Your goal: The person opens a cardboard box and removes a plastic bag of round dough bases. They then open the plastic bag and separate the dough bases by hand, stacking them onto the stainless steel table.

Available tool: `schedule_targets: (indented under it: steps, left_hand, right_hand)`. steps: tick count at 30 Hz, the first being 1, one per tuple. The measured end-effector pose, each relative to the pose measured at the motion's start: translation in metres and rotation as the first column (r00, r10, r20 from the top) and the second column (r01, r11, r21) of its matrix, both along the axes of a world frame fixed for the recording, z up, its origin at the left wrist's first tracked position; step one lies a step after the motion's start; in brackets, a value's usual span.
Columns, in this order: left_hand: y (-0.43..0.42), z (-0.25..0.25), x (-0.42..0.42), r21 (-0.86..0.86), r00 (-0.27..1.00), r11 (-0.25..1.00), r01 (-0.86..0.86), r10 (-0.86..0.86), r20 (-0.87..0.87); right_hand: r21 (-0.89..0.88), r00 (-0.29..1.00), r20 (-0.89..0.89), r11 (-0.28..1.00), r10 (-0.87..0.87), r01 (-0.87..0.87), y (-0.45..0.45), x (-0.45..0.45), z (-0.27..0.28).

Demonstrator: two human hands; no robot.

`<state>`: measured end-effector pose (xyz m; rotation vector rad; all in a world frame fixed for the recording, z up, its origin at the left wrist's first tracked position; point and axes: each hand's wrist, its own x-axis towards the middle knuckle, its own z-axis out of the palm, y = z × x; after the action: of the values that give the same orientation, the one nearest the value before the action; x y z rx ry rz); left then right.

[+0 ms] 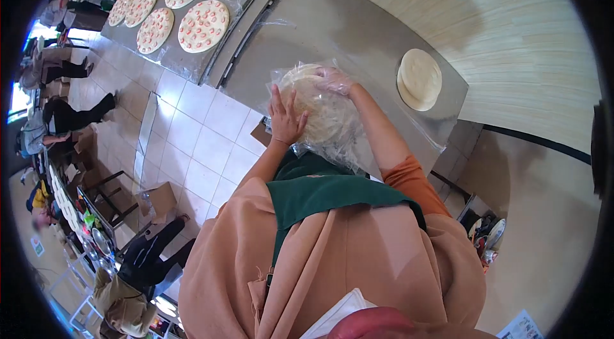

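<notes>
In front of my apron, at the edge of the metal table, lies a stack of pale round dough bases [308, 97] in a crumpled clear plastic bag [339, 128]. My left hand [288, 119] is bare and rests on the bag's left side, its fingers spread. A clear plastic glove covers my right hand [335, 80]. Its fingers bend over the far right edge of the top dough base and appear to grip it; the fingertips are partly hidden by plastic. To the right, two overlapping plain dough bases [420, 80] lie on the tabletop.
At upper left, a second metal table [177, 65] bears several dough rounds [203, 25] topped with pink pieces. A pale panelled wall [511, 25] borders my table. Several people stand to the left, near a cardboard box [157, 202] on the tiled floor [203, 141].
</notes>
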<state>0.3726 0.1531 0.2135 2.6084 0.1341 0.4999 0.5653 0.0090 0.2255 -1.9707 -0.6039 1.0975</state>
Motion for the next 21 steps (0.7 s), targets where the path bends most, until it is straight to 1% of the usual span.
schedule_targets:
  steps: [1, 4, 7, 8, 10, 13, 14, 16, 18, 20, 21]
  left_hand:
    - [0.0, 0.002, -0.001, -0.003, 1.0, 1.0, -0.02, 0.02, -0.017]
    - [0.002, 0.006, -0.001, -0.004, 0.994, 0.997, -0.078, 0.077, -0.08]
    - [0.003, 0.008, 0.001, 0.031, 0.997, 0.996, -0.079, 0.079, -0.023]
    - [0.003, 0.008, 0.002, 0.011, 0.996, 0.998, -0.065, 0.065, -0.06]
    - [0.003, 0.008, 0.003, -0.031, 0.991, 0.999, -0.038, 0.034, -0.133]
    - [-0.001, 0.013, 0.007, -0.004, 0.979, 1.0, 0.005, -0.006, -0.206]
    - [-0.002, 0.012, 0.009, 0.046, 0.981, 0.999, -0.001, 0.01, -0.194]
    - [-0.006, 0.007, 0.01, 0.141, 0.984, 0.99, -0.017, 0.042, -0.172]
    - [-0.008, 0.011, 0.013, 0.189, 0.988, 0.982, -0.009, 0.038, -0.152]
    - [-0.01, 0.02, 0.015, 0.23, 0.988, 0.973, 0.008, 0.028, -0.154]
    - [-0.011, 0.026, 0.016, 0.247, 0.986, 0.969, 0.019, 0.022, -0.165]
  right_hand:
    - [0.036, 0.999, -0.022, 0.999, -0.027, 0.028, -0.003, -0.001, 0.004]
    - [0.008, 0.995, 0.034, 0.995, -0.099, 0.098, -0.011, 0.001, 0.024]
    - [0.059, 0.942, 0.174, 0.958, -0.288, 0.282, -0.027, 0.015, 0.03]
    - [0.07, 0.932, 0.178, 0.949, -0.316, 0.309, -0.035, 0.02, 0.033]
    - [0.091, 0.91, 0.183, 0.928, -0.373, 0.362, -0.046, 0.026, 0.063]
    - [0.167, 0.768, 0.43, 0.878, -0.474, 0.448, -0.068, 0.04, 0.066]
    - [0.212, 0.706, 0.463, 0.84, -0.537, 0.5, -0.078, 0.044, 0.071]
    - [0.303, 0.567, 0.511, 0.753, -0.646, 0.585, -0.094, 0.046, 0.106]
    - [0.413, 0.434, 0.467, 0.624, -0.77, 0.663, -0.105, 0.039, 0.147]
    - [0.438, 0.476, 0.269, 0.546, -0.837, 0.714, -0.115, 0.029, 0.193]
    - [0.442, 0.488, 0.166, 0.507, -0.857, 0.74, -0.12, 0.026, 0.204]
